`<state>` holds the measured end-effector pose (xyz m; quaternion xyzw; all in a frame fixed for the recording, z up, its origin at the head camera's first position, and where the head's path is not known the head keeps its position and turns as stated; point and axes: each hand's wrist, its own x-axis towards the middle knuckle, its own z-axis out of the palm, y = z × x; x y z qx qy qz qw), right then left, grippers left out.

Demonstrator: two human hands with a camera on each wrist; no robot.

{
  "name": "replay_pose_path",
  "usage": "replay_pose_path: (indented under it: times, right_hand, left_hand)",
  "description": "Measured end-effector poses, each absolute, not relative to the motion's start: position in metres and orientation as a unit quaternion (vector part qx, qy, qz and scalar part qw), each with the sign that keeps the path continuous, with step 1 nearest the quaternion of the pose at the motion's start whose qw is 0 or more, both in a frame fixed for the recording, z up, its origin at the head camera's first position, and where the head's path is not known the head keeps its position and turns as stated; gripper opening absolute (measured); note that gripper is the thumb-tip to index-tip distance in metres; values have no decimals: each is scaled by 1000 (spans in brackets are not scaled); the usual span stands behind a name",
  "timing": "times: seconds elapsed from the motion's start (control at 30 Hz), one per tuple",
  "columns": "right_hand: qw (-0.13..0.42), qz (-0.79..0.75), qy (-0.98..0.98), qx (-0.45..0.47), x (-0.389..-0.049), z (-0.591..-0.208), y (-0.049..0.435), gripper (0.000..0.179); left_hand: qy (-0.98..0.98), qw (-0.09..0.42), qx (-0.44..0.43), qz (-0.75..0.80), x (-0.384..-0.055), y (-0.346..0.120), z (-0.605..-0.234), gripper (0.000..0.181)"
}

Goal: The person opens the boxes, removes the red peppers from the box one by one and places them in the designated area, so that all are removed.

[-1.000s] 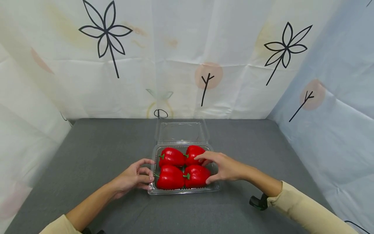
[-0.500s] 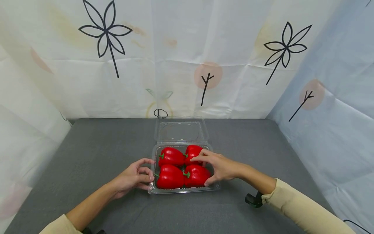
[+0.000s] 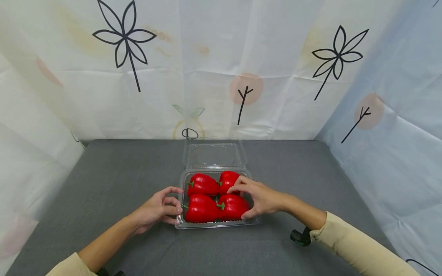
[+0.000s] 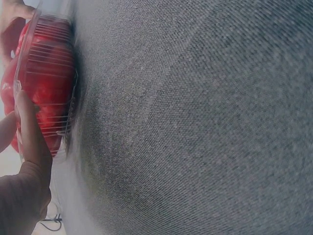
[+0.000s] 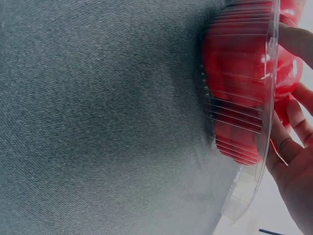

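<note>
A clear plastic clamshell container (image 3: 217, 226) stands in the middle of the grey table, its lid (image 3: 214, 155) folded back behind it. Inside lie several red bell peppers with green stems, in two rows. My left hand (image 3: 157, 210) holds the container's left rim, fingers on both sides of the rim in the left wrist view. With curled fingers and thumb, my right hand (image 3: 264, 197) grips the front right bell pepper (image 3: 232, 207). Its fingers partly hide the back right pepper (image 3: 228, 180). In the right wrist view, fingers (image 5: 296, 44) reach over the container's rim.
Grey cloth (image 3: 131, 165) covers the table around the container. White curtains (image 3: 207, 57) with printed flowers rise behind and at both sides. A black device (image 3: 301, 236) sits at the right wrist. A dark cable (image 3: 421, 266) shows at the lower right.
My right hand has shifted slightly left, and its fingers have come in over the front right bell pepper. The left hand, container and other peppers look the same.
</note>
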<state>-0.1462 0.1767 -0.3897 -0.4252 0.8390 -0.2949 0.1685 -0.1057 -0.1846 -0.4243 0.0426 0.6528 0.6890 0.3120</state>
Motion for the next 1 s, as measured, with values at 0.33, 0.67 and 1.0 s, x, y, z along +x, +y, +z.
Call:
replay_pose_path:
  times: [0.33, 0.67, 1.0]
  right_hand:
    - [172, -301, 838, -422, -148, -391, 178, 63]
    - [174, -315, 832, -422, -150, -391, 182, 62]
    - [182, -347, 815, -427, -152, -393, 183, 61]
  left_hand:
    - [650, 310, 50, 692, -106, -185, -424, 65]
    - [648, 307, 50, 695, -107, -184, -423, 65]
    - [649, 310, 49, 693, -107, -184, -424, 65]
